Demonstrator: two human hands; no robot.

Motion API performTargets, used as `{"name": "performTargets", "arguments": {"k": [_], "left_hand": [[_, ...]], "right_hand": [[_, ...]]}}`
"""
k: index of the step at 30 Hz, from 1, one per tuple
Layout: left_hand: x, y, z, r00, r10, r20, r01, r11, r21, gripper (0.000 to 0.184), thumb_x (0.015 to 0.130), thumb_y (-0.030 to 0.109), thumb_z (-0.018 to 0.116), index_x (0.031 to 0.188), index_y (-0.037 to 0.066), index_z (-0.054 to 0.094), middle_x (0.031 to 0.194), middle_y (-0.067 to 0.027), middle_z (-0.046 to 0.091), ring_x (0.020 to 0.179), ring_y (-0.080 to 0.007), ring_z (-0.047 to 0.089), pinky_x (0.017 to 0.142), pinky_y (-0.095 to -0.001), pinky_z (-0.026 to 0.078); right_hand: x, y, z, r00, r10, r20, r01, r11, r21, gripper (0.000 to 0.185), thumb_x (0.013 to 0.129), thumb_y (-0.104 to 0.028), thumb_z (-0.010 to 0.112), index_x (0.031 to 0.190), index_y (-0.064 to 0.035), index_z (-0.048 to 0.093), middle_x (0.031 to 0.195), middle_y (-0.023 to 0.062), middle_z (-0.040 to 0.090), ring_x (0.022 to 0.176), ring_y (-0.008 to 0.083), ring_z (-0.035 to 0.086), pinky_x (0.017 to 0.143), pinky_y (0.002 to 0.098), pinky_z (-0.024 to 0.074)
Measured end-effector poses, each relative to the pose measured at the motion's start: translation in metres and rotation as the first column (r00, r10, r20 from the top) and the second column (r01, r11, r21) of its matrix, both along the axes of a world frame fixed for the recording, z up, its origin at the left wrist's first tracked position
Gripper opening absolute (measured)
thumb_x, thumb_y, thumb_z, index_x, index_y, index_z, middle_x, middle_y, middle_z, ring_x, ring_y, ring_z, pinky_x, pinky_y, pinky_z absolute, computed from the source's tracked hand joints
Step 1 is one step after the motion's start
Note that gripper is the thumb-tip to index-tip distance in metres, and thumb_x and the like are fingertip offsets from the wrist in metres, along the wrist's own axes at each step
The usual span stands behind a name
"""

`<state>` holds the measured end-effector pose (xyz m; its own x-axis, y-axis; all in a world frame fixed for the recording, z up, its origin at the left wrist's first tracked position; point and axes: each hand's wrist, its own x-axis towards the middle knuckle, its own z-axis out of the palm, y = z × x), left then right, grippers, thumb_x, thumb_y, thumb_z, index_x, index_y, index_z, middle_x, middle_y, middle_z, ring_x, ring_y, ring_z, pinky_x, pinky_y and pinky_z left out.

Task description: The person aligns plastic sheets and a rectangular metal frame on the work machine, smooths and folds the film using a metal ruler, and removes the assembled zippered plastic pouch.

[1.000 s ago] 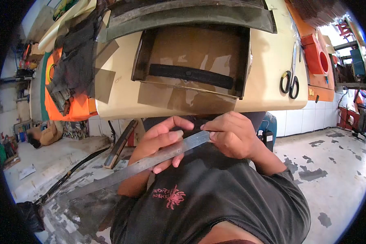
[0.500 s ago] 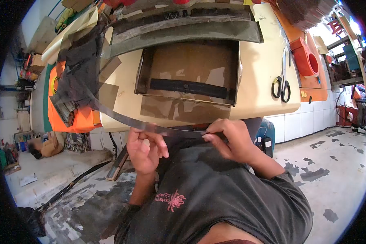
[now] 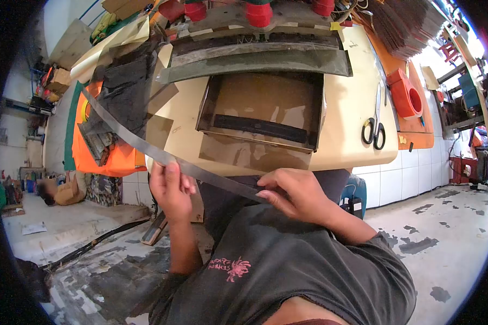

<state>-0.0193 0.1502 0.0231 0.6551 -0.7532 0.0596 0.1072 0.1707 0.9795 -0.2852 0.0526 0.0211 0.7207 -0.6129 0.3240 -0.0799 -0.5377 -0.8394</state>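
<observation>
A long, thin, grey, see-through strip (image 3: 216, 178) stretches diagonally from over the left of the table down to my lap. My left hand (image 3: 172, 189) pinches it partway along, thumb on top. My right hand (image 3: 295, 195) has its lower right end between thumb and fingers. Just beyond the hands, a shallow brown box (image 3: 203, 108) sits on the table with a black band (image 3: 260, 128) lying inside. Behind the box lie curved grey-green sheets (image 3: 255, 62). Dark sheet material (image 3: 126, 81) is heaped at the left, under the strip's far end.
Black-handled scissors (image 3: 378, 108) lie on the table's cream covering (image 3: 347, 108), at the right. Farther right is a red holder (image 3: 400, 95) with a round hole. Red cylindrical parts (image 3: 258, 14) stand at the back. A person (image 3: 69, 192) is low on the floor at left.
The strip has swung clear of the dark pile, its far end now raised at the upper left. My left hand has moved left and closed on it; my right hand has shifted slightly left and down.
</observation>
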Motion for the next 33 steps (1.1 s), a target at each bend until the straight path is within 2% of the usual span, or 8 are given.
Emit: {"name": "performTargets", "arguments": {"k": [7,11,13,17,20,26,29,33], "left_hand": [[0.079,-0.011,0.008,0.991,-0.044,0.128,0.026,0.989,0.143,0.02,0.112,0.025,0.061,0.118,0.006,0.064,0.083,0.0044,0.059,0.062,-0.004,0.051,0.051,-0.0224,0.044],[0.117,-0.02,0.011,0.968,-0.01,0.25,-0.052,0.969,0.241,0.022,0.112,0.027,0.061,0.102,0.007,0.06,0.071,0.002,0.057,0.058,-0.006,0.053,0.053,-0.022,0.045],[0.14,-0.02,0.014,0.907,-0.106,0.407,-0.094,0.892,0.442,0.024,0.113,0.026,0.061,0.097,0.008,0.059,0.071,0.0018,0.056,0.057,-0.0056,0.051,0.053,-0.0219,0.043],[0.178,-0.033,0.002,0.845,-0.073,0.529,-0.155,0.914,0.374,0.029,0.113,0.026,0.06,0.091,0.007,0.057,0.07,0.0016,0.056,0.054,-0.0053,0.049,0.052,-0.0226,0.039],[0.194,-0.043,0.005,0.798,-0.071,0.599,-0.224,0.887,0.404,0.033,0.112,0.027,0.06,0.088,0.005,0.058,0.068,0.0,0.058,0.053,-0.0064,0.051,0.051,-0.025,0.04],[0.22,-0.06,0.004,0.772,-0.105,0.627,-0.277,0.832,0.48,0.037,0.111,0.031,0.061,0.086,0.003,0.061,0.066,-0.0017,0.059,0.05,-0.0087,0.054,0.05,-0.0282,0.042],[0.229,-0.064,-0.003,0.735,-0.135,0.665,-0.301,0.813,0.498,0.038,0.111,0.032,0.06,0.087,0.002,0.063,0.066,-0.0021,0.059,0.05,-0.0098,0.055,0.05,-0.0299,0.043],[0.239,-0.067,-0.016,0.703,-0.138,0.698,-0.34,0.796,0.5,0.041,0.111,0.033,0.06,0.087,-0.001,0.063,0.065,-0.0065,0.062,0.05,-0.0144,0.058,0.052,-0.0348,0.046]], "right_hand": [[-0.007,-0.005,0.001,0.999,-0.042,-0.018,0.04,0.995,-0.087,0.018,0.094,-0.014,0.08,0.106,-0.0056,0.069,0.094,0.0142,0.072,0.088,0.0355,0.072,0.076,0.0454,0.0572],[-0.007,-0.013,0.009,0.999,-0.035,0.001,0.035,0.988,-0.152,0.018,0.093,-0.013,0.08,0.104,-0.0049,0.069,0.092,0.0144,0.069,0.086,0.0356,0.07,0.075,0.0456,0.0564],[-0.006,-0.02,0.015,0.999,-0.032,0.013,0.034,0.966,-0.257,0.018,0.091,-0.011,0.08,0.103,-0.0043,0.068,0.091,0.014,0.066,0.085,0.0356,0.067,0.075,0.0458,0.0552],[-0.002,-0.035,0.031,0.997,-0.078,0.005,0.075,0.932,-0.355,0.019,0.089,-0.01,0.079,0.103,-0.0042,0.067,0.095,0.0133,0.064,0.087,0.0349,0.064,0.077,0.0451,0.0544],[0.003,-0.044,0.04,0.985,-0.134,-0.108,0.072,0.888,-0.454,0.03,0.089,-0.013,0.081,0.115,-0.0042,0.07,0.112,0.0133,0.067,0.102,0.0333,0.063,0.086,0.0424,0.0532],[0.016,-0.055,0.038,0.926,-0.265,-0.267,0.061,0.807,-0.587,0.046,0.09,-0.026,0.08,0.128,-0.0031,0.066,0.115,0.0114,0.066,0.108,0.0322,0.061,0.093,0.0436,0.05],[0.02,-0.058,0.032,0.89,-0.313,-0.332,0.039,0.777,-0.628,0.042,0.084,-0.03,0.081,0.114,-0.0048,0.067,0.107,0.0098,0.065,0.108,0.029,0.062,0.091,0.0416,0.05],[0.024,-0.06,0.027,0.844,-0.301,-0.445,-0.035,0.795,-0.605,0.043,0.088,-0.028,0.08,0.121,-0.0049,0.065,0.108,0.0112,0.067,0.107,0.0314,0.065,0.091,0.0431,0.0514]]}}
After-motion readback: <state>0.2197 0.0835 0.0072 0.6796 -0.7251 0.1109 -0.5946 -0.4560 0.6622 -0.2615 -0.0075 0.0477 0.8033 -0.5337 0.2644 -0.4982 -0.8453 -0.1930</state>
